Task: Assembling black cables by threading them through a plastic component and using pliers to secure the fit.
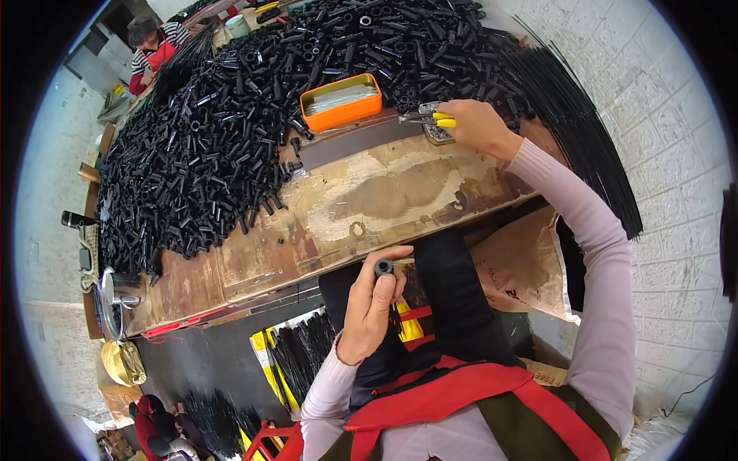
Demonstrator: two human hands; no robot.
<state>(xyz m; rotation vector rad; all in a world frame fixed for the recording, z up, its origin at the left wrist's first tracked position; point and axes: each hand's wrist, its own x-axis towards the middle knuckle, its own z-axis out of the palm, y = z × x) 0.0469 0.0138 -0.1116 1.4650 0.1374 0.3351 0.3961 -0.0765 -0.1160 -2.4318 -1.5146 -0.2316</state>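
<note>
My left hand is closed around a black tubular part, held upright in front of my lap with its hollow end facing up. Further off to the right, my right hand grips pliers with yellow handles. Their metal jaws point left, over a small container of tiny shiny metal pieces. Whether the jaws hold a piece is too small to tell. Beside that container stands an orange rectangular tin with thin pale strips inside.
A large heap of black tubular parts covers the back and left of the wooden table. Long black rods lie at the right. Another person sits at the far left. A brown sack stands under the table's right side.
</note>
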